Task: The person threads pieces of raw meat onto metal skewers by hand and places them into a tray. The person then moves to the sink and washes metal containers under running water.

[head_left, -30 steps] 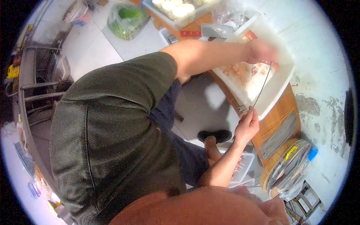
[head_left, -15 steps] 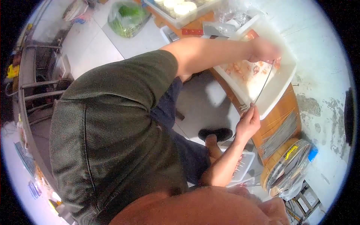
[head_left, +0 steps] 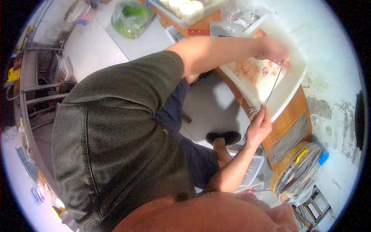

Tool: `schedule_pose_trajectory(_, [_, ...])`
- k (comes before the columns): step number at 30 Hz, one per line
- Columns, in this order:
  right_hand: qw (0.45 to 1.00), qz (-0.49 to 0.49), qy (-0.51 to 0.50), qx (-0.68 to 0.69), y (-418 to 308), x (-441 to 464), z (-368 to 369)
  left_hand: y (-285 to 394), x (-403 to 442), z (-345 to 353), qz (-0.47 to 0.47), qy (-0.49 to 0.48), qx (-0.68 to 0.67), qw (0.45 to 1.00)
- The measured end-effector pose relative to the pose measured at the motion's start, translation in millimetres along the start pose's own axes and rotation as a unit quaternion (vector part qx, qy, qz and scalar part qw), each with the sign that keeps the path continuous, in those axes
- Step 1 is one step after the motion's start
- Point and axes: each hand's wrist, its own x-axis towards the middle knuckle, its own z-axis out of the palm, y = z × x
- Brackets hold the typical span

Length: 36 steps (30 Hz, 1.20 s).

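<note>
My left hand [head_left: 272,50], slightly blurred, is closed over the far part of a white tub [head_left: 291,83], its fingertips around a small piece of meat [head_left: 286,63] at the upper end of a thin metal skewer [head_left: 273,87]. Lower down, my right hand [head_left: 259,125] pinches the skewer's other end just outside the tub's near edge. The skewer slants between both hands. Reddish meat pieces [head_left: 247,69] lie on a white surface inside the tub, partly hidden by my left forearm.
Bare skewers [head_left: 290,139] lie on the wooden table [head_left: 280,125], near a round wooden item [head_left: 288,166]. A cleaver [head_left: 224,29], a tray of pale round items [head_left: 185,19] and a bag of greens [head_left: 131,19] are above. A low white tray [head_left: 253,172] holds skewers.
Both hands and the skewer have shifted slightly right in the view. The grip of each hand looks much the same.
</note>
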Motion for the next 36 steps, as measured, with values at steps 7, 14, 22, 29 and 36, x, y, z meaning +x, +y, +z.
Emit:
schedule_pose_trajectory(7, [0.999, -0.001, 0.013, -0.041, 0.2, 5.8, -3.4, -4.2, 5.5, 0.2, 0.032, -0.045, -0.012, 0.998])
schedule_pose_trajectory(14, [0.998, -0.031, 0.019, -0.046, 11.2, 6.7, -0.4, -34.3, 34.7, -22.4, 0.039, -0.039, -0.012, 0.998])
schedule_pose_trajectory(22, [0.999, -0.025, 0.015, -0.017, 4.2, 5.7, 2.7, -11.5, 10.0, -7.4, 0.041, -0.023, -0.013, 0.999])
schedule_pose_trajectory(29, [1.0, 0.006, -0.006, -0.02, -3.1, 4.5, -2.2, 15.5, -12.4, 5.8, 0.021, 0.03, 0.045, 0.998])
schedule_pose_trajectory(36, [0.999, -0.002, -0.008, -0.032, -5.4, 4.9, -4.7, -0.7, 4.2, -12.9, 0.031, -0.052, 0.137, 0.989])
